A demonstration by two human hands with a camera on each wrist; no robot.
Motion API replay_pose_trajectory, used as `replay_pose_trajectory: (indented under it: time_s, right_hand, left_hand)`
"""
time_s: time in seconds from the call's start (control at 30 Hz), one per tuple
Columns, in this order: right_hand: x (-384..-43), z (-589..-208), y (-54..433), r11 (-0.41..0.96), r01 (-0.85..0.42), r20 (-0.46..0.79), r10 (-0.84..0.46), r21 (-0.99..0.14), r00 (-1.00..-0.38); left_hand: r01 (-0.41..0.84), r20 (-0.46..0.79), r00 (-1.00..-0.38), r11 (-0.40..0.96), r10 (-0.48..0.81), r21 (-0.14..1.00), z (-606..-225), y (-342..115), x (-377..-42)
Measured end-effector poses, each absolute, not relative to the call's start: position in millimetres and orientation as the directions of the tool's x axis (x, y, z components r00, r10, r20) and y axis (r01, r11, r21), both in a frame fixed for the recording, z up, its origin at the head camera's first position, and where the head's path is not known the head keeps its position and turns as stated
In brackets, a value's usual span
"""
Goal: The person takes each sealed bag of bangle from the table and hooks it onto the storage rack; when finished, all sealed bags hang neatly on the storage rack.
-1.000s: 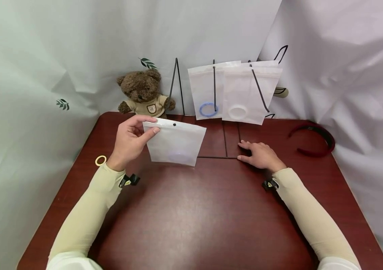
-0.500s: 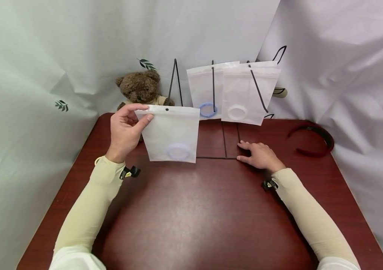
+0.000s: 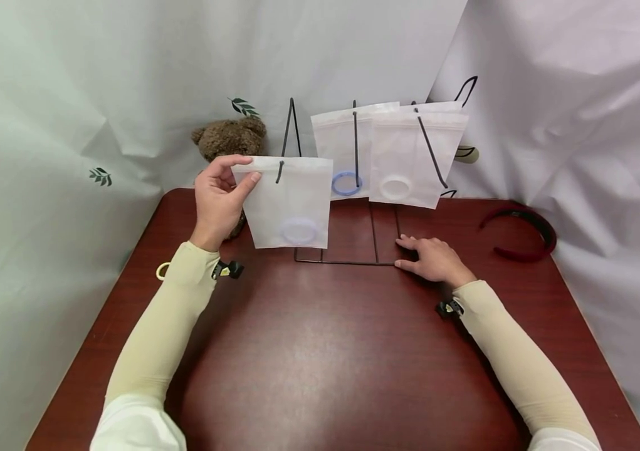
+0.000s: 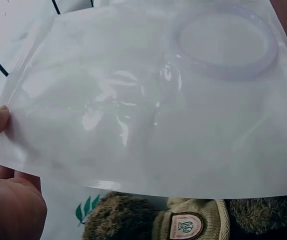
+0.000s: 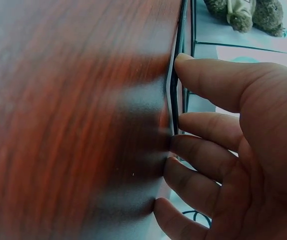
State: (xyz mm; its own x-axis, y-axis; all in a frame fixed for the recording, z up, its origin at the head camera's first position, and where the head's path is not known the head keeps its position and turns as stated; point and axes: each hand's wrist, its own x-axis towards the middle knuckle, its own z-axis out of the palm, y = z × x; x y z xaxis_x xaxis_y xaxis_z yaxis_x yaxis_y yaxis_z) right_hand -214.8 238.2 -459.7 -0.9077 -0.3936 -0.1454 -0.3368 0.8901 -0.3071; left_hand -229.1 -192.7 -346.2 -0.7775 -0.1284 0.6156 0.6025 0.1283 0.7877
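Note:
My left hand (image 3: pixel 219 203) pinches the upper left corner of a white zip bag (image 3: pixel 283 207) between thumb and fingers. A pale purple ring (image 4: pixel 223 71) shows through the bag's lower part. The left prong (image 3: pixel 279 174) of a black wire rack (image 3: pixel 348 263) comes out through the hole at the bag's top. On the rack's other prongs hang more white bags: one (image 3: pixel 333 147) with a blue ring (image 3: pixel 348 193), and one (image 3: pixel 410 147) in front with a white ring (image 3: pixel 395 196). My right hand (image 3: pixel 435 260) rests its fingertips at the front right corner of the rack's base.
Behind the held bag sits a brown teddy bear (image 3: pixel 228 138), partly hidden. A yellow ring (image 3: pixel 160 272) lies by the left forearm, and a dark red headband (image 3: pixel 548 232) lies at the right of the table (image 3: pixel 320 351). White cloth (image 3: pixel 128 75) surrounds the table.
The left hand has raised the bag and carried it back to the left prong, which now passes through its hole. The right hand has stayed at the rack's base.

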Motion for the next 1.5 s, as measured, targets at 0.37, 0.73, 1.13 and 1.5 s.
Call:
replay_pose_trajectory:
  time_s: [0.37,0.73,1.13,1.5]
  right_hand:
    - [-214.1,-458.9,237.6,0.895,-0.328,-0.158,-0.387,-0.302,-0.909]
    - [-215.3,-457.4,237.4,0.894,-0.321,-0.158,-0.382,-0.312,-0.91]
    - [-218.3,-458.1,235.9,0.893,-0.324,-0.161,-0.386,-0.312,-0.908]
    - [-222.8,-454.6,237.2,0.873,-0.316,-0.153,-0.394,-0.372,-0.907]
  left_hand:
    - [0.61,0.613,-0.777,0.07,-0.146,0.789,-340.0,-185.6,-264.2]
    - [0.596,0.604,-0.768,0.105,-0.212,0.796,-335.4,-176.2,-288.5]
    - [0.574,0.577,-0.773,0.098,-0.262,0.813,-321.9,-164.3,-278.3]
    - [0.601,0.603,-0.758,0.092,-0.249,0.794,-330.0,-174.3,-264.2]
